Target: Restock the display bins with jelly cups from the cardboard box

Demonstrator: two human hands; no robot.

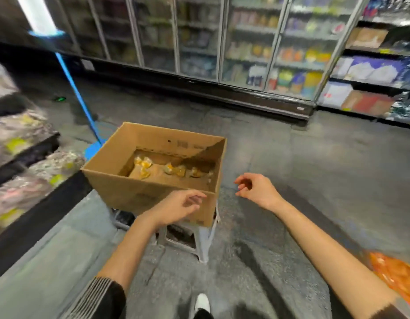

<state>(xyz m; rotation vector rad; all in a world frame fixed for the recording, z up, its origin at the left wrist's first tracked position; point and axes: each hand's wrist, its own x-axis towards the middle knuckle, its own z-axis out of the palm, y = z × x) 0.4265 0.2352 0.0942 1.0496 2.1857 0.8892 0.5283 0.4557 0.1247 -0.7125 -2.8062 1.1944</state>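
Observation:
An open cardboard box [121, 180] stands on a small grey stool [199, 238] in the aisle. Several yellow-orange jelly cups [143, 163] lie scattered on its bottom. My left hand [176, 207] hovers in front of the box's near right corner, fingers loosely curled, holding nothing. My right hand [254, 188] hangs just right of the box, apart from it, fingers loosely curled and empty. Display bins [19, 143] with wrapped goods run along the left edge.
Glass-door coolers [199, 42] line the far wall, with stocked shelves [372, 88] at the right. A blue broom or dustpan handle [77, 93] leans behind the box. Orange packaged goods [397, 275] sit at the lower right. My shoe [201, 302] shows below.

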